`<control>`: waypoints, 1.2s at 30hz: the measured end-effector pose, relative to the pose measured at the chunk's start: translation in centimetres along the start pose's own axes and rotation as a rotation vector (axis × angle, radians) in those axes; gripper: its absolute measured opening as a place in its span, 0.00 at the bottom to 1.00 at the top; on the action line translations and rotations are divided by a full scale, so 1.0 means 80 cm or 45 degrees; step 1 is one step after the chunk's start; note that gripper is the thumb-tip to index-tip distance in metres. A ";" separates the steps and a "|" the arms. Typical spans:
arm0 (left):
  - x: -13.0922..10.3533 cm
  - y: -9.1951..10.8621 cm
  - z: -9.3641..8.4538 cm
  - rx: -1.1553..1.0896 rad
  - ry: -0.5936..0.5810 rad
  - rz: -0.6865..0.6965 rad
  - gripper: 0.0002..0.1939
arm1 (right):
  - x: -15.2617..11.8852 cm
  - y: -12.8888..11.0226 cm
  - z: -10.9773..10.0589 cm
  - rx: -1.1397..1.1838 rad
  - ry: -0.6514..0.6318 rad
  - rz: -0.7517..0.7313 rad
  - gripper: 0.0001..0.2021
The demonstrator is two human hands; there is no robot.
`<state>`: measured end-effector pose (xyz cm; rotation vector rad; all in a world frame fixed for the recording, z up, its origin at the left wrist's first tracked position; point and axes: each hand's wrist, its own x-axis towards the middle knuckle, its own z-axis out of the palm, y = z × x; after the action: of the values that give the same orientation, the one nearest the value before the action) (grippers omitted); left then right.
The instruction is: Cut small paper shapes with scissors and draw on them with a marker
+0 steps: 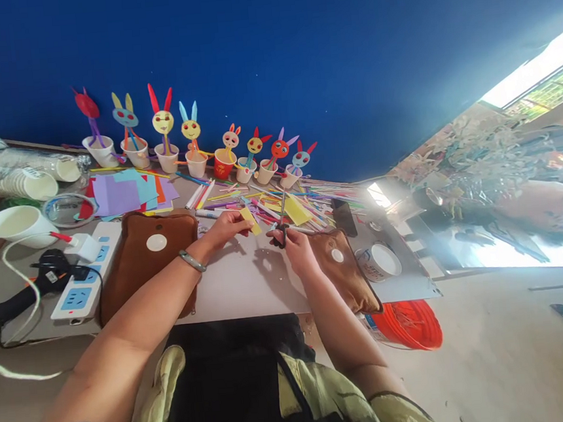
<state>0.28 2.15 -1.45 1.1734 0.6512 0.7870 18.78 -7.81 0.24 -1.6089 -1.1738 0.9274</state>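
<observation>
Between the fingertips of my left hand [228, 229] is a small yellow paper piece [251, 221], held up over the white tabletop. My right hand [297, 246] grips the black handles of scissors [283, 212], whose blades point up and away. The paper and the scissors are apart. Beyond the scissors a larger yellow paper [296, 209] lies on a pile of coloured sticks and strips [266, 207]. Several paper cups with rabbit-faced figures [163, 123] stand in a row along the blue wall.
Brown cushions [144, 275] [348, 271] lie by both forearms. At left are a power strip [87, 274], a black glue gun [23, 299], stacked cups [13, 182] and coloured paper [117, 194]. A dark phone [344, 217] and a tape roll [386, 259] sit at right; a red bucket [412, 324] is below.
</observation>
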 end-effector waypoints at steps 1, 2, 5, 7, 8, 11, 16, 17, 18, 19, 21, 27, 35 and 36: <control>-0.001 0.001 0.001 0.010 -0.018 0.009 0.17 | 0.002 -0.002 0.008 0.080 0.021 0.006 0.19; -0.002 0.002 0.001 0.020 -0.033 0.018 0.17 | 0.005 -0.004 0.016 0.135 0.046 0.009 0.18; -0.003 0.003 0.002 0.056 -0.043 0.044 0.16 | 0.015 -0.007 0.035 0.224 0.110 0.022 0.17; -0.003 0.004 0.002 0.091 -0.028 0.069 0.15 | 0.021 -0.006 0.044 0.241 0.108 0.036 0.17; -0.003 0.004 0.002 0.103 -0.022 0.083 0.14 | 0.024 -0.005 0.047 0.246 0.095 0.039 0.16; -0.002 0.003 0.002 0.108 -0.022 0.106 0.13 | 0.026 -0.001 0.055 0.258 0.041 0.026 0.16; -0.001 0.001 0.003 0.067 0.045 0.041 0.12 | 0.024 0.005 0.061 0.283 0.019 0.003 0.16; -0.001 0.002 0.003 0.061 0.056 0.027 0.12 | 0.025 0.005 0.060 0.265 0.027 -0.003 0.17; -0.001 0.002 0.003 0.058 0.069 0.017 0.12 | 0.025 0.005 0.058 0.227 0.035 -0.007 0.17; -0.001 0.003 0.002 0.055 0.088 0.004 0.13 | 0.026 0.006 0.054 0.168 0.043 -0.008 0.18; 0.000 0.005 -0.001 0.035 0.154 -0.030 0.13 | 0.027 0.007 0.042 -0.020 0.057 -0.005 0.20; 0.002 0.005 -0.008 0.002 0.308 -0.092 0.12 | 0.013 0.013 -0.002 -1.114 0.048 -0.128 0.12; 0.006 -0.014 -0.009 0.101 0.132 0.060 0.13 | 0.002 0.008 -0.023 -1.416 -0.216 -0.131 0.17; 0.006 -0.014 -0.009 0.115 0.119 0.070 0.14 | 0.002 0.005 -0.025 -1.388 -0.183 -0.141 0.17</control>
<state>0.15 2.72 -2.71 1.2465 0.7408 0.8705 20.75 -8.16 0.48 -2.2718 -2.0415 0.2895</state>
